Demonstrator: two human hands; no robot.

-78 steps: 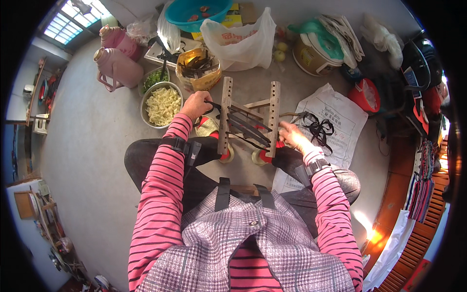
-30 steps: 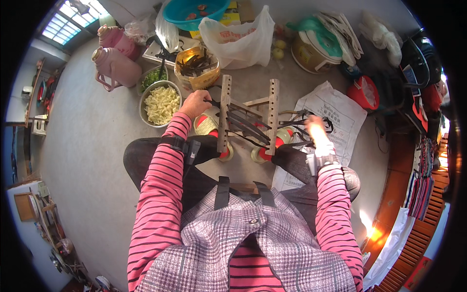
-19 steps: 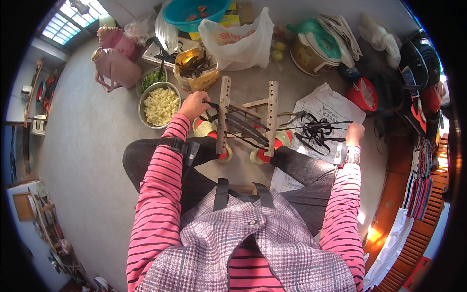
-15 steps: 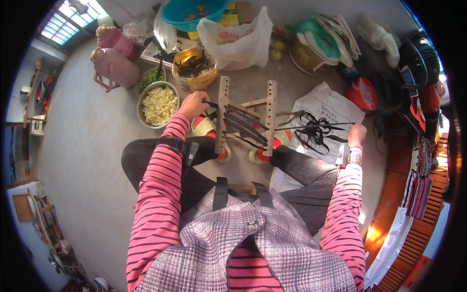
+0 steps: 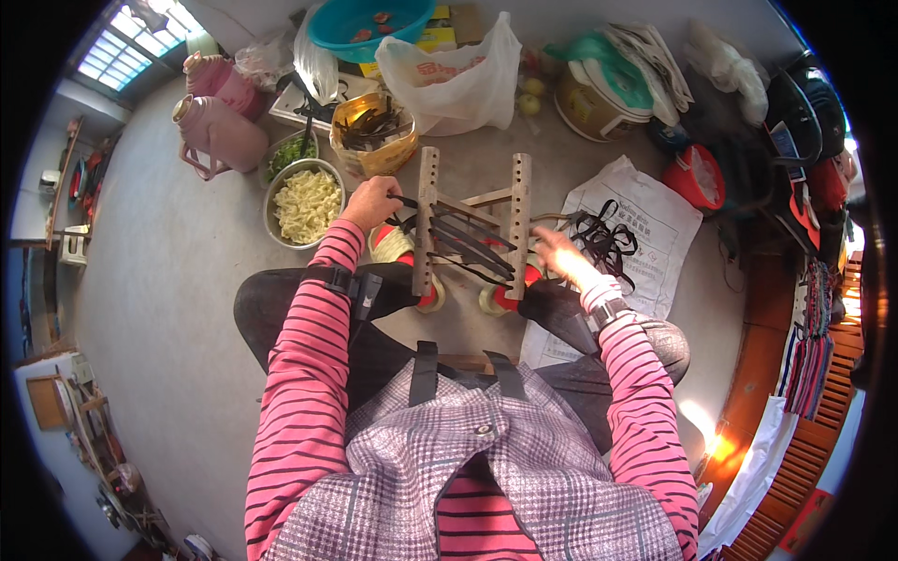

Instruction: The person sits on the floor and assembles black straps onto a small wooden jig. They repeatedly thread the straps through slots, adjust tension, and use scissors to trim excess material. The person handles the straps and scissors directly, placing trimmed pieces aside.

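A wooden frame (image 5: 520,210) with two upright posts full of holes and crossbars stands between my feet. Dark flat strips (image 5: 468,245) run slantwise between its posts. My left hand (image 5: 374,200) is closed at the left post, pinching the end of a dark strip. By the right post my right hand (image 5: 563,256) has its fingers stretched out and apart, with no strip visible in them. A loose tangle of black strips (image 5: 606,245) lies just beyond it on a white printed sack (image 5: 655,215).
Left of the frame are a bowl of pale chopped food (image 5: 307,206), a bowl of greens (image 5: 286,155) and pink flasks (image 5: 223,138). Behind stand a gold container with dark strips (image 5: 398,150), a white plastic bag (image 5: 458,89), a blue basin (image 5: 327,42) and a lidded bucket (image 5: 589,107).
My right hand has let go of the taut strip and come left from the far side of the sack to the right post. My left hand has stayed in place.
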